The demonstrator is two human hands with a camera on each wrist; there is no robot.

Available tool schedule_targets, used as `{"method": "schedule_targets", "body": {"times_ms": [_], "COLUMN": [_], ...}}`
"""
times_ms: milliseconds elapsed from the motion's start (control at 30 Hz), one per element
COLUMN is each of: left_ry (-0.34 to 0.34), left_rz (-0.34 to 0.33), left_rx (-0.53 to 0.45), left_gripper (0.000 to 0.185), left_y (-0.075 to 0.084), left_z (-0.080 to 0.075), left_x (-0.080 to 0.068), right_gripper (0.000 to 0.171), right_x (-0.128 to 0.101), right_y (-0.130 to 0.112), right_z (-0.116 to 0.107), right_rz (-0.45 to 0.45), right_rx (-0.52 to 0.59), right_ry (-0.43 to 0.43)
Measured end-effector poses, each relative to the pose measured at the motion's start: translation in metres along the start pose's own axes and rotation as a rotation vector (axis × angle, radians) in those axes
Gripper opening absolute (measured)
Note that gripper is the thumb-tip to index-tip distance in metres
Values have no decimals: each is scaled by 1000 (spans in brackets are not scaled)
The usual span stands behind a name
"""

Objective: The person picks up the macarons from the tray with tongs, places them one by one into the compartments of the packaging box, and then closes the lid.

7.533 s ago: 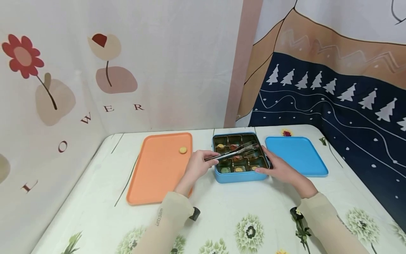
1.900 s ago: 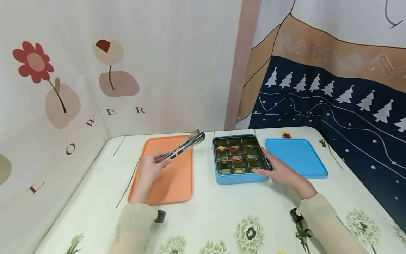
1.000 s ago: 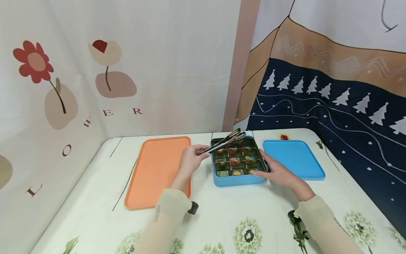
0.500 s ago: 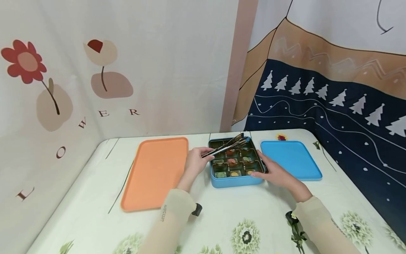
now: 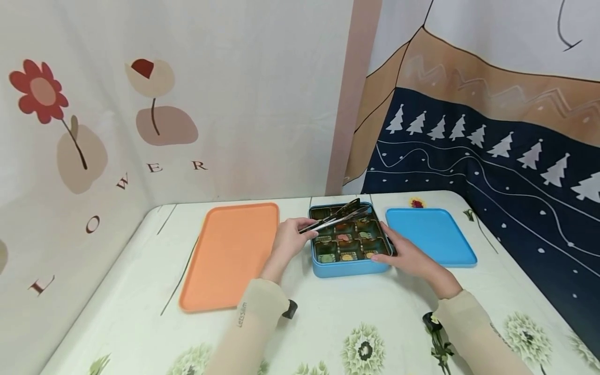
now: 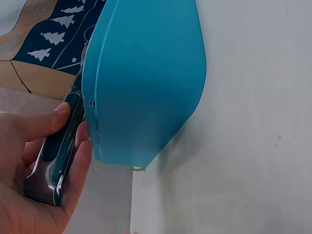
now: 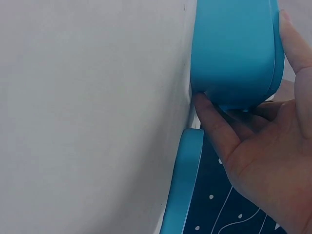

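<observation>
My left hand (image 5: 290,240) pinches a pair of metal tongs (image 5: 325,224) by the handle end. Their tips reach over the back right part of a blue box (image 5: 349,269). Small coloured pieces, among them a pink piece (image 5: 344,237), a green piece (image 5: 326,258) and a yellow piece (image 5: 347,257), lie in its dark divided insert. The tongs partly cover the back compartments, and whether the tips hold anything cannot be made out. My right hand (image 5: 410,254) grips the box's right side, thumb at the rim and fingers against the wall, as the right wrist view (image 7: 273,151) shows.
An orange tray (image 5: 229,260) lies left of the box. To the right lies a blue lid (image 5: 431,237), close behind my right hand. A white flowered cloth (image 5: 323,317) covers the table, and printed curtains rise behind it.
The yellow round piece seen on the orange tray at first is no longer there. My left hand has brought the tongs from over the tray to the box. My right hand stays at the box.
</observation>
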State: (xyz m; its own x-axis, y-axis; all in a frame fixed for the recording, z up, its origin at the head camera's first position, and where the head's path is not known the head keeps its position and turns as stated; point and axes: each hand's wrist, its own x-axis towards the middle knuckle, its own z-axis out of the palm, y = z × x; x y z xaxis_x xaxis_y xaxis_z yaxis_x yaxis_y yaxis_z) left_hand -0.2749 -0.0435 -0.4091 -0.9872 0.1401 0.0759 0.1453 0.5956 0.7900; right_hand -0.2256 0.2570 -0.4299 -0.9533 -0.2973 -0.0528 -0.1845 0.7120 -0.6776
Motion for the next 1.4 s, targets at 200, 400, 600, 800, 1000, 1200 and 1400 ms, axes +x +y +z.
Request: {"method": "schedule_targets", "body": {"times_ms": [200,400,600,800,1000,1200,1400], "left_ry": [-8,15,64,124,168,209,230], "left_rz": [-4,17,-14,-26,-88,-160,-211], "left_rx": [-35,-53,-102,-105,-65,7,49], "left_gripper": [30,33,34,37,40,47,53], "left_y": [-1,-4,-12,-35,-61,-86,-113], "left_z": [0,-10,-38,-75,-114,-149,-171], "left_x": [-4,-11,-23,-40,-63,-89,-111], "right_gripper": [100,100,100,102,100,100,101], "right_x": [-1,-3,-2,-1,0,0,1], "right_y": [1,4,4,2,0,0,1], "right_z": [1,1,1,0,0,0,0], "right_rz": [4,6,13,13,8,17,18], "right_rx": [3,2,11,6,4,6,-3], "right_ry": [-5,-4,-6,-7,-10,-12,-14]}}
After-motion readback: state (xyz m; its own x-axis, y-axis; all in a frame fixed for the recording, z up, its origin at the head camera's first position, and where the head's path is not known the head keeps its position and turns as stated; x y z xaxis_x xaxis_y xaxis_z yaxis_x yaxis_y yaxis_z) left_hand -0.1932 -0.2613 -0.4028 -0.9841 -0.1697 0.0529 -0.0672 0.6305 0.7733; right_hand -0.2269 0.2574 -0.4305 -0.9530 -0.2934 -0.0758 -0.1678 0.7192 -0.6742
